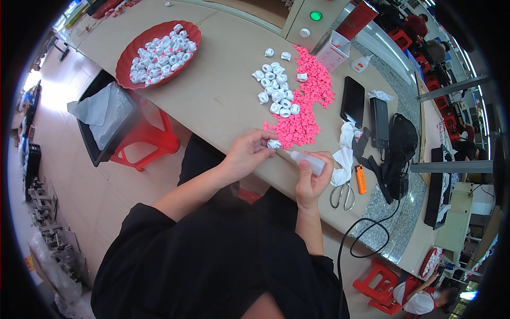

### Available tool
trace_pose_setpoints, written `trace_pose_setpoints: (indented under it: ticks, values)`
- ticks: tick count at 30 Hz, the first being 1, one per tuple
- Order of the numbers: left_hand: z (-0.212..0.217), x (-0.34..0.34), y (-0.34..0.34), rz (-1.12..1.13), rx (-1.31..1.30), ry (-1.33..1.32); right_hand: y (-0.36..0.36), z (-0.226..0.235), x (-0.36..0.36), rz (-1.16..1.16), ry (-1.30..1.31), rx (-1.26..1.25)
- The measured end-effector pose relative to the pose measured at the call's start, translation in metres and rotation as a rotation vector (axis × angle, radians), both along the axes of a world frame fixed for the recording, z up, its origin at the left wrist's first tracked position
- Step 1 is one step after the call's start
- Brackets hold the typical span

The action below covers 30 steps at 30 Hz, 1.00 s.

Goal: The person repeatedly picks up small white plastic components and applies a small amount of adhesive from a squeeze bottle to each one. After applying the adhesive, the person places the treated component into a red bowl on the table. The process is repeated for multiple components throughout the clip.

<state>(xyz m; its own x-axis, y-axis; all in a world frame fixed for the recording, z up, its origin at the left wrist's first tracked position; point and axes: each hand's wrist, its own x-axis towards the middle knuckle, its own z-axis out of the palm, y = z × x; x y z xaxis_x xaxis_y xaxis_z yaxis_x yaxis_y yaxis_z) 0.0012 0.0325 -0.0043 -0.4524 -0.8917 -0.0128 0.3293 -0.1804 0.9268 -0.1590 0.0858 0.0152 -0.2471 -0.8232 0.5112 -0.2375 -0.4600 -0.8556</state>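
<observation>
At the table's near edge my left hand (248, 153) pinches a small white piece (273, 144) between thumb and fingertips. My right hand (314, 181) is closed round a translucent squeeze bottle (312, 162), its narrow tip close to the white piece; I cannot tell whether they touch. Just beyond my hands lies a long spread of small pink pieces (300, 127). Beside it, to the left, is a loose group of white ring-shaped pieces (278, 94). A red scalloped bowl (123, 65) at the far left holds many white pieces, some showing pink bits.
On the right lie a black phone (353, 98), a dark oblong device (379, 123), white tissue (344, 157), scissors (348, 196), an orange lighter (361, 179) and a black cable (366, 254). A red stool (151, 133) and dark bin (90, 135) stand left. Other people sit farther off.
</observation>
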Motion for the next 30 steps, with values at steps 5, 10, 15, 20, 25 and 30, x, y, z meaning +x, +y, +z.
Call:
trace_pose_setpoints:
  ticks: [5, 10, 15, 20, 25, 30]
  values:
    - [-0.0002, 0.0000, 0.0000, -0.001, 0.003, 0.000, 0.0003, 0.0008, -0.0002, 0.009, 0.021, 0.012]
    - [0.0002, -0.0004, 0.0003, 0.000, 0.003, 0.000, -0.0010, -0.0010, -0.0004, 0.004, 0.044, -0.010]
    - [0.0001, 0.0000, 0.0000, -0.002, 0.000, 0.003, -0.0018, -0.0028, 0.0001, -0.005, 0.072, -0.024]
    - [-0.0015, 0.0001, -0.0001, -0.003, 0.008, 0.004, -0.0033, -0.0049, -0.0005, -0.028, 0.101, -0.071]
    - [0.0003, -0.0004, -0.0003, -0.003, 0.025, -0.014, -0.0034, -0.0010, 0.0029, -0.060, 0.157, -0.128]
    - [0.0023, -0.0004, -0.0002, 0.002, 0.044, -0.034, -0.0029, -0.0004, 0.0009, -0.105, 0.347, -0.193]
